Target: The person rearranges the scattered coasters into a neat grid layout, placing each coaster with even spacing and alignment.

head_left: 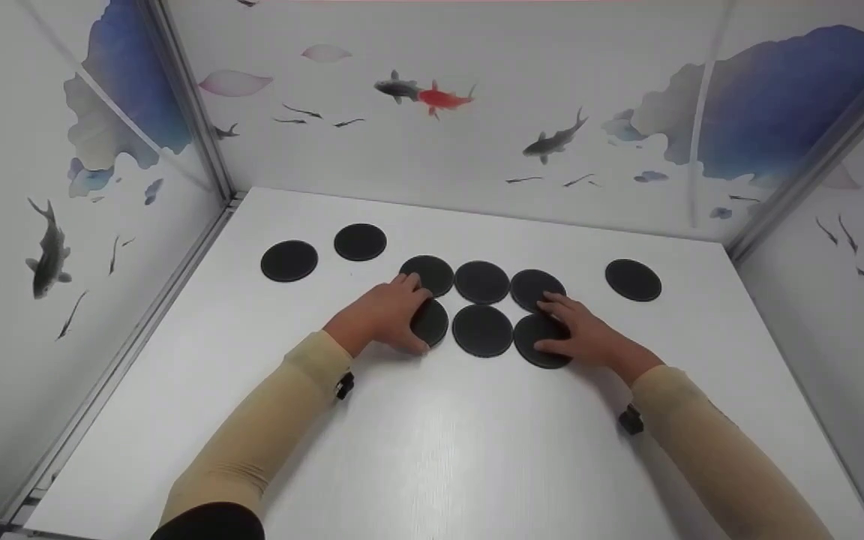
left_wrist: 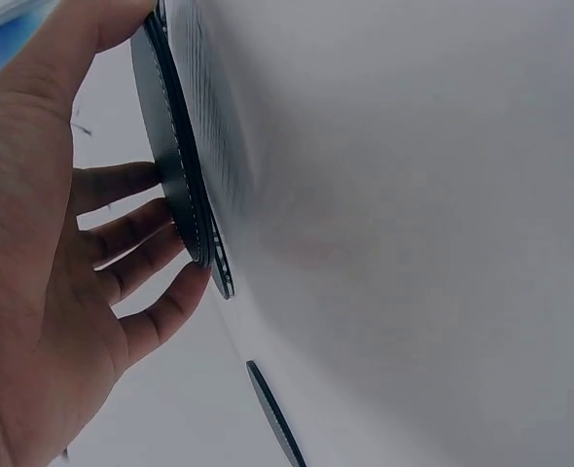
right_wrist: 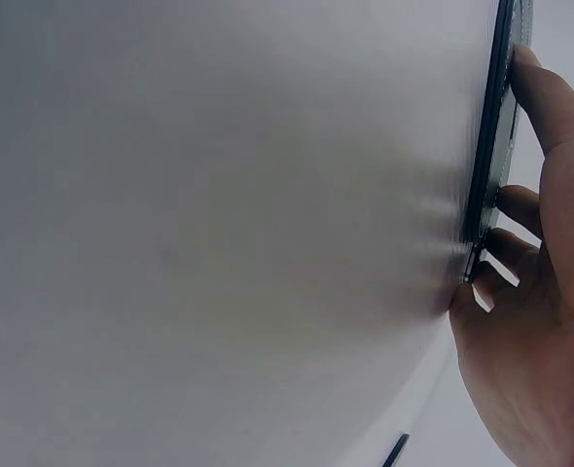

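Note:
In the head view, six round black coasters sit close together in two rows of three. My left hand (head_left: 394,311) spans the left end, thumb by the near edge of the near-left coaster (head_left: 430,324) and fingertips over the far-left coaster (head_left: 432,270). On the right, my right hand (head_left: 589,330) has its thumb on the near-right coaster (head_left: 533,343) and fingertips at the far-right coaster (head_left: 529,285). Between them are two middle coasters, one far (head_left: 482,281) and one near (head_left: 483,331). Light stitching shows along a coaster's edge (left_wrist: 185,161) in the left wrist view.
Three more coasters lie apart on the white table (head_left: 432,450): two at far left, the outer coaster (head_left: 289,261) and inner coaster (head_left: 361,242), and a lone coaster (head_left: 633,280) at far right. White panels (head_left: 477,150) printed with fish enclose the back and sides.

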A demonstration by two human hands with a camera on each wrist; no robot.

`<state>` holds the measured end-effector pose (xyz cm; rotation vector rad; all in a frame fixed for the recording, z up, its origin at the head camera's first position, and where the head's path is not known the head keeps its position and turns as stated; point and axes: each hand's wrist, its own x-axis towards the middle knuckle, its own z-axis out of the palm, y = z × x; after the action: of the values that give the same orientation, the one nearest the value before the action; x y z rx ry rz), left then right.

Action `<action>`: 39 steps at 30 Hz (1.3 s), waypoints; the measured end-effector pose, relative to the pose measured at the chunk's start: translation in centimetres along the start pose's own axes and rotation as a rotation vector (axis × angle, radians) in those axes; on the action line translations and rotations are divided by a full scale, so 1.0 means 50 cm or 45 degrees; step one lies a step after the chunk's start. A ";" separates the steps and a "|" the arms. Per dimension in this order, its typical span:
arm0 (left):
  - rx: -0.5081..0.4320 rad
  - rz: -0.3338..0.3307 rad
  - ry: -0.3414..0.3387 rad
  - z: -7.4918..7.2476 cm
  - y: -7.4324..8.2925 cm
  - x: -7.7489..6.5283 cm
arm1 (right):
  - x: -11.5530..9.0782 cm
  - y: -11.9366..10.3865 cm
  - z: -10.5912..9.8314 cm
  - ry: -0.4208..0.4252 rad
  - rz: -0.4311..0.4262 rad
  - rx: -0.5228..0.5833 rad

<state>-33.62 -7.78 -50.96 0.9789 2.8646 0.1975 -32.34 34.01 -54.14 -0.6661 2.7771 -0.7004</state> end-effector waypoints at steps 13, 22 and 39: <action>0.002 0.002 -0.038 0.003 0.017 0.005 | -0.004 -0.004 -0.003 0.002 0.007 0.010; 0.010 -0.014 -0.050 0.008 0.022 0.012 | -0.005 0.001 -0.003 -0.005 0.016 0.014; 0.036 -0.005 -0.033 0.019 0.011 0.013 | -0.002 0.000 0.001 -0.003 0.018 0.010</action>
<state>-33.65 -6.85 -51.87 0.9730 2.8537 0.1434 -32.25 34.03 -54.17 -0.6443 2.7727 -0.7074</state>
